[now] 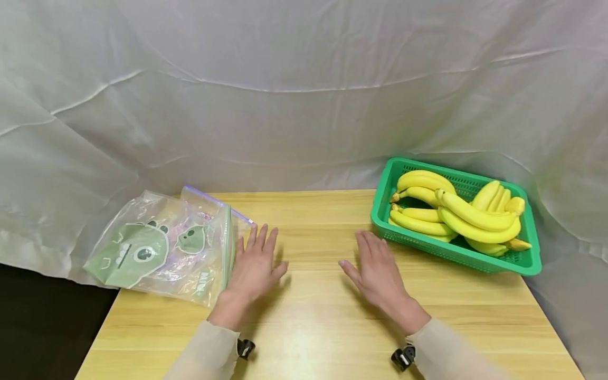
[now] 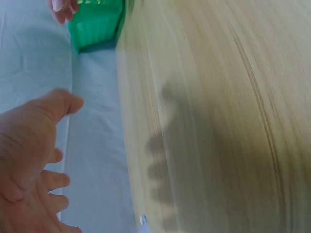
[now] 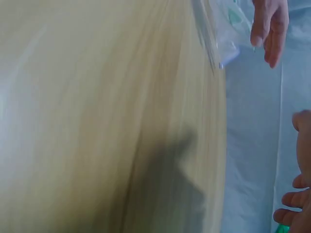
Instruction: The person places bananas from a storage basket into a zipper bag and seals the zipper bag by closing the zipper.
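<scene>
My left hand (image 1: 256, 269) hovers over the table beside clear zip bags, its fingers straight and holding nothing. The upper zip bag (image 1: 190, 274) carries green cartoon faces and a green closure strip; another zip bag (image 1: 216, 203) with a purple strip pokes out from under it. On the other side, my right hand (image 1: 380, 272) is held above the table with straight fingers and nothing in it. Nearest to it is a green plastic basket (image 1: 475, 262), which holds several yellow bananas (image 1: 423, 227). In the left wrist view the left thumb (image 2: 58, 104) stands apart from the fingers.
The wooden table (image 1: 304, 327) has a light striped grain. Behind it hangs a pale grey cloth (image 1: 304, 121), close to the back edge and the basket. A dark area (image 1: 43, 322) lies beyond the table's left edge.
</scene>
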The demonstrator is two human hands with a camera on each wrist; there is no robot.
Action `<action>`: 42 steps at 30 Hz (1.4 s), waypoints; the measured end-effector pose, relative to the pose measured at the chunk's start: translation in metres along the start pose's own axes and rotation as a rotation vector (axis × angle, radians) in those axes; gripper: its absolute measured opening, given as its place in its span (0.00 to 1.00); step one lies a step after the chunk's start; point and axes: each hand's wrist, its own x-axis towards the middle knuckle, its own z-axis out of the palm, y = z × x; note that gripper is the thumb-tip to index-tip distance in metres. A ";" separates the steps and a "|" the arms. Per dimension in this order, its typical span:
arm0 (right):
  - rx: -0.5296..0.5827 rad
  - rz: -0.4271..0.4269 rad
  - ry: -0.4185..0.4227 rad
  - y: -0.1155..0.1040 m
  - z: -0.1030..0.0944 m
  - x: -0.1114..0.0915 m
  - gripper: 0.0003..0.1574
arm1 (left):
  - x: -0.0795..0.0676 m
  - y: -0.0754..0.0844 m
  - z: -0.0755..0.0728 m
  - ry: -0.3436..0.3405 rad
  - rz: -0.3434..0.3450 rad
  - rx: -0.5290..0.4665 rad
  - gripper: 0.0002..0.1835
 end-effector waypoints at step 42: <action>0.351 0.047 -0.277 -0.078 0.065 0.001 0.39 | 0.000 -0.021 0.016 0.003 -0.181 -0.281 0.45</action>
